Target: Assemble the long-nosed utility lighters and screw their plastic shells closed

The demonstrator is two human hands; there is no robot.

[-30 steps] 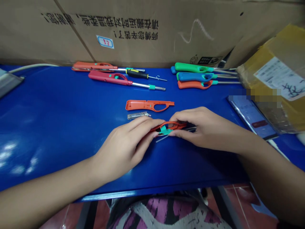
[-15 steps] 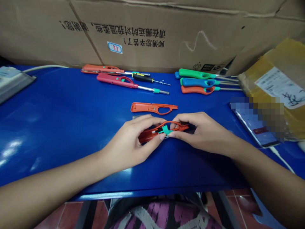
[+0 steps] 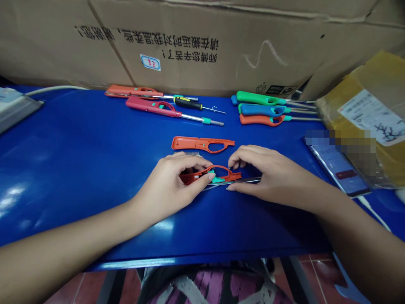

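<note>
The left hand (image 3: 172,181) was closed on an orange handle half (image 3: 234,175), its thumb over the green insert (image 3: 218,180) and its fingers curled behind the shell. The right hand (image 3: 278,177) stood just beside the shell's narrow end, thumb and fingertips well parted, with a metal rod (image 3: 248,180) running between them; whether the thumb touched the rod could not be told. The held half lay over the middle of the blue bench (image 3: 95,169), between near and far edges. Just beyond it, roughly parallel to the far edge, lay a second orange half (image 3: 186,144); a clear part (image 3: 193,153) showed partly behind the left hand. Along the far edge, left of centre: a red lighter (image 3: 144,105) and a screwdriver (image 3: 188,103). Toward the far right corner: a green lighter (image 3: 255,97) and a blue lighter (image 3: 261,109). A phone (image 3: 340,166) lay near the right edge, beside a taped parcel (image 3: 363,122).
</note>
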